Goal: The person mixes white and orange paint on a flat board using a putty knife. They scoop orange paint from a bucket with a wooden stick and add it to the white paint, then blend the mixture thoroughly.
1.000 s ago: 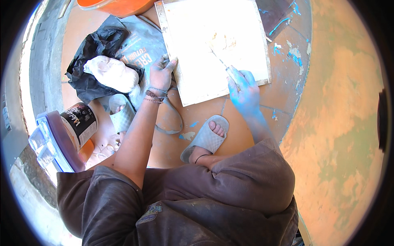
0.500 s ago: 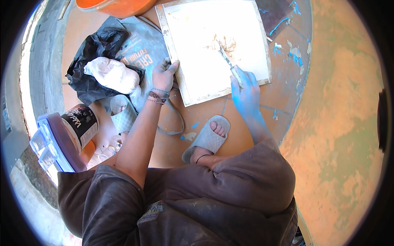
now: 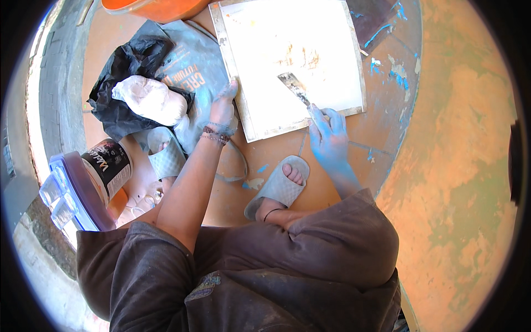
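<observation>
A white board (image 3: pixel 260 105) with worn, dirty edges lies in front of me, brown smears (image 3: pixel 310 58) on its bright surface. My left hand (image 3: pixel 223 105) grips the board's left edge, its fingers partly hidden there. In my right hand (image 3: pixel 329 135), its skin coated with pale blue, is a putty knife (image 3: pixel 296 87). The hand is closed round the handle, and the stained blade points up and left over the lower middle of the board. From this angle I cannot tell whether the blade touches the surface.
Left of the board lie a grey printed bag (image 3: pixel 191 61), a black plastic bag (image 3: pixel 127 61) and a white bundle (image 3: pixel 149 100). A tub (image 3: pixel 110 166) with a purple lid is nearer me. An orange basin (image 3: pixel 160 10) stands at the far side. My sandalled feet (image 3: pixel 287 180) are below the board.
The putty knife has come away from the brown smears, down and left, and its blade now shows broad side up. My left hand has shifted slightly along the board's edge.
</observation>
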Motion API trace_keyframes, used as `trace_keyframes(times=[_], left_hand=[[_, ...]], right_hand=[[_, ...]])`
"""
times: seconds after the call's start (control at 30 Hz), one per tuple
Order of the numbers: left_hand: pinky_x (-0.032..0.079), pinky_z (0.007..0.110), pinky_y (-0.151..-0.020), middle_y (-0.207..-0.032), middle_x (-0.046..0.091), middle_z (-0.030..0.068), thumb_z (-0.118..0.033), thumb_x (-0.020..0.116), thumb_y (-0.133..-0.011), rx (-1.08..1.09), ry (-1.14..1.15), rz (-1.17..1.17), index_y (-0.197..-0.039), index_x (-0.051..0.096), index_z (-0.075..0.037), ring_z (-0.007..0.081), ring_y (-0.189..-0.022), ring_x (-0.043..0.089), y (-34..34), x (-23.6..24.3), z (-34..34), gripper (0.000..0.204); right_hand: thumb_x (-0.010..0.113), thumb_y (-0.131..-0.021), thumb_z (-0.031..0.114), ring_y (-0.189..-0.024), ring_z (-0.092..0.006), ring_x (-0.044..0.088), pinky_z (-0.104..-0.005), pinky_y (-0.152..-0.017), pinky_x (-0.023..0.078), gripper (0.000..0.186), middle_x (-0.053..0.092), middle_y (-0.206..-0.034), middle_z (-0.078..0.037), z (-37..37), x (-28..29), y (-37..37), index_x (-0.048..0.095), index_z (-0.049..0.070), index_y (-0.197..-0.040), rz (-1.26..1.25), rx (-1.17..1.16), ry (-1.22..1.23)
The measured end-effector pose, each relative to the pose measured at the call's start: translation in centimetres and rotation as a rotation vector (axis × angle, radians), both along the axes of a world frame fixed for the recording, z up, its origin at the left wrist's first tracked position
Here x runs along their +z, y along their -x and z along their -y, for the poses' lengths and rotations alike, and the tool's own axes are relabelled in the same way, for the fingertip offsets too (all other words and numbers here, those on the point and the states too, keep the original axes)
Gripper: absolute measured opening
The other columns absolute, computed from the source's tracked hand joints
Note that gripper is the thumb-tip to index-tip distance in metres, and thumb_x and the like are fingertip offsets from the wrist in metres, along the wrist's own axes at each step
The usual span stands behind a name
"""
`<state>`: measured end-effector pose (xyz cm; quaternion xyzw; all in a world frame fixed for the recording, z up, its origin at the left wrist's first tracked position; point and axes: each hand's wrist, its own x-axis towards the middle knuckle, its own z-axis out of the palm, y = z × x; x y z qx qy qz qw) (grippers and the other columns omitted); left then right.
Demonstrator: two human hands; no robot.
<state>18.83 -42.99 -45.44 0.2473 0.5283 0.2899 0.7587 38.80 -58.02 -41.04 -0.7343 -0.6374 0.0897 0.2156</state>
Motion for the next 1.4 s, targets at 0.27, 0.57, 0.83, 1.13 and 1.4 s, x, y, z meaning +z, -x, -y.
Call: trace_keyframes(times=[0.27,0.57,0.83,1.13,1.4], left_hand=[[0.048,0.029,-0.088,-0.113,0.061,0.0102,-0.025,0.048,-0.097,0.146,0.119,0.101,-0.122,0.052,0.004,0.0176,-0.100,0.060,-0.8,-1.4,0.5,0.038],[0.049,0.031,-0.087,-0.114,0.061,0.0096,-0.025,0.050,-0.096,0.225,0.166,0.128,-0.120,0.053,0.003,0.0183,-0.101,0.059,-0.4,-3.3,1.0,0.037],[0.043,0.035,-0.097,-0.121,0.056,0.0101,-0.021,0.054,-0.093,-0.021,0.191,0.217,-0.125,0.049,0.002,0.0208,-0.113,0.054,0.1,-2.9,0.6,0.039],[0.046,0.038,-0.096,-0.118,0.058,0.0173,-0.006,0.062,-0.085,-0.388,0.289,0.342,-0.121,0.049,0.010,0.0255,-0.108,0.058,0.7,-1.7,-2.9,0.042],[0.048,0.036,-0.094,-0.117,0.060,0.0163,0.000,0.064,-0.083,-0.330,0.357,0.438,-0.119,0.052,0.009,0.0237,-0.106,0.060,0.3,-1.0,-2.5,0.039]], right_hand=[[0.059,-0.080,0.007,-0.091,-0.0303,0.049,-0.0421,-0.076,0.047,0.047,0.053,-0.097,-0.011,-0.2,-1.8,0.2,0.054,0.010,-0.127,-0.019,0.065,0.362],[0.057,-0.074,0.007,-0.094,-0.0320,0.054,-0.0396,-0.082,0.048,0.052,0.055,-0.096,-0.013,-2.6,5.6,-0.9,0.053,0.007,-0.126,-0.262,-0.011,0.426],[0.057,-0.078,0.006,-0.071,-0.0230,0.056,-0.0324,-0.070,0.050,0.050,0.060,-0.093,-0.013,1.0,3.0,-0.6,0.052,0.006,-0.128,-0.344,0.045,0.425],[0.048,-0.094,0.017,-0.063,-0.0083,0.049,-0.0175,-0.049,0.037,0.044,0.059,-0.084,-0.009,2.7,4.9,-4.4,0.040,-0.003,-0.132,-1.848,-0.472,0.288],[0.051,-0.093,0.017,-0.072,-0.0143,0.054,-0.0249,-0.058,0.045,0.039,0.058,-0.089,-0.010,3.6,5.5,-3.7,0.047,0.000,-0.127,-1.374,-0.574,0.108]])
